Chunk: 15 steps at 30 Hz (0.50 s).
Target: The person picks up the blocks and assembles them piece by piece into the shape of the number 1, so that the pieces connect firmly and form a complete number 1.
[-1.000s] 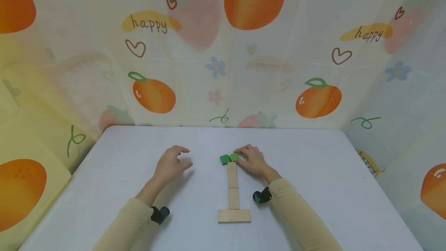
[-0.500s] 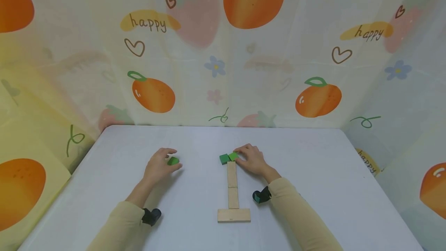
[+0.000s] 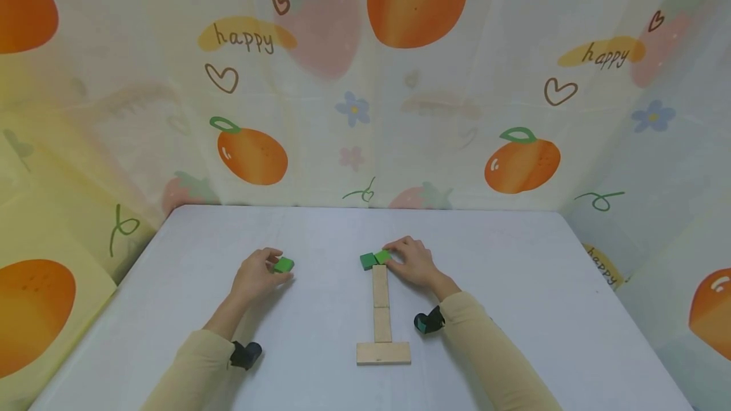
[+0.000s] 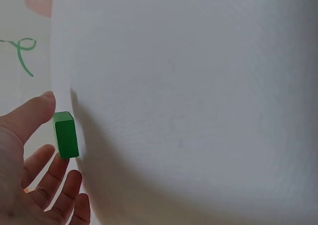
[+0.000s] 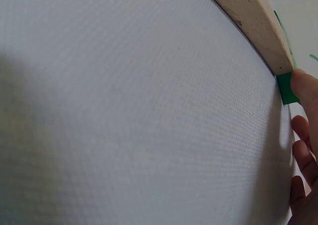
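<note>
My left hand (image 3: pixel 255 276) is over the left part of the table, its thumb and fingers at opposite sides of a small green block (image 3: pixel 283 265). In the left wrist view that block (image 4: pixel 66 135) stands between the thumb tip and the fingertips. Near the middle, my right hand (image 3: pixel 415 261) pinches a light green block (image 3: pixel 382 257). A darker green block (image 3: pixel 368 261) lies against its left side. Both sit at the far end of a row of two wooden blocks (image 3: pixel 381 303). In the right wrist view the thumb partly covers the green block (image 5: pixel 286 88).
A wooden block (image 3: pixel 384 354) lies crosswise at the near end of the row, forming a T shape. The white table (image 3: pixel 491 240) ends at a patterned cloth backdrop (image 3: pixel 422 106). A dark camera (image 3: pixel 247 355) sits on the left wrist.
My left hand has moved left and drawn its fingers closer in; the green block has come into sight between them. My right hand and the row of blocks have stayed put.
</note>
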{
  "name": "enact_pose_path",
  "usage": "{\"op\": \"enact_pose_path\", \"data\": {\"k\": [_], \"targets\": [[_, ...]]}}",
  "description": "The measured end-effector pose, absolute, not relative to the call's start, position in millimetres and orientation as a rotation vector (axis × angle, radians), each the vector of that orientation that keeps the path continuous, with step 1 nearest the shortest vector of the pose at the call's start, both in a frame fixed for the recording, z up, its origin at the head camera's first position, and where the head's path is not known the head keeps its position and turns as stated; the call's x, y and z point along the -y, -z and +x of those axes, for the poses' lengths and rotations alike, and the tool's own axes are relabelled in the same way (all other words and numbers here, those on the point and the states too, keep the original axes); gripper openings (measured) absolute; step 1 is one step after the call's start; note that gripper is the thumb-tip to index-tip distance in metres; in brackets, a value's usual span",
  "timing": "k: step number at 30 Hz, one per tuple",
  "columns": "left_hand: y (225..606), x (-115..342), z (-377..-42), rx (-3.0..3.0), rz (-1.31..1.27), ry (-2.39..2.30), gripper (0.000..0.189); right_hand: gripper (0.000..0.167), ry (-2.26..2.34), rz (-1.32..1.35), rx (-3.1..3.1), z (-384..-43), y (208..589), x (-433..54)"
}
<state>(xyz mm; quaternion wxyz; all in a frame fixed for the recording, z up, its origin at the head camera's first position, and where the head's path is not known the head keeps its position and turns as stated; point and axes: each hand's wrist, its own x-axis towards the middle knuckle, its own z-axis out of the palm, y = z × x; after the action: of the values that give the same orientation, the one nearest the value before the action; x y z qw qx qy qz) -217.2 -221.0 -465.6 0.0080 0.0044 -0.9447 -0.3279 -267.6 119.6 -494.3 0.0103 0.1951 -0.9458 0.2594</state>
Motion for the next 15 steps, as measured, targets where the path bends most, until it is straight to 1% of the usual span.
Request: {"op": "enact_pose_path", "data": {"k": [5, 12, 15], "targets": [[470.0, 222.7, -218.0, 2.968, 0.043, 1.026, 0.052, 0.029, -0.841, 0.616, 2.928, -267.5, 496.2, -120.5], [472.6, 224.1, -219.0, 2.981, 0.062, 1.006, 0.050, 0.029, -0.894, 0.706, 2.809, -267.9, 500.1, -123.7], [472.9, 223.6, -218.9, 2.984, 0.071, 0.986, 0.048, 0.028, -0.883, 0.693, 2.824, -268.9, 501.0, -123.1]]}}
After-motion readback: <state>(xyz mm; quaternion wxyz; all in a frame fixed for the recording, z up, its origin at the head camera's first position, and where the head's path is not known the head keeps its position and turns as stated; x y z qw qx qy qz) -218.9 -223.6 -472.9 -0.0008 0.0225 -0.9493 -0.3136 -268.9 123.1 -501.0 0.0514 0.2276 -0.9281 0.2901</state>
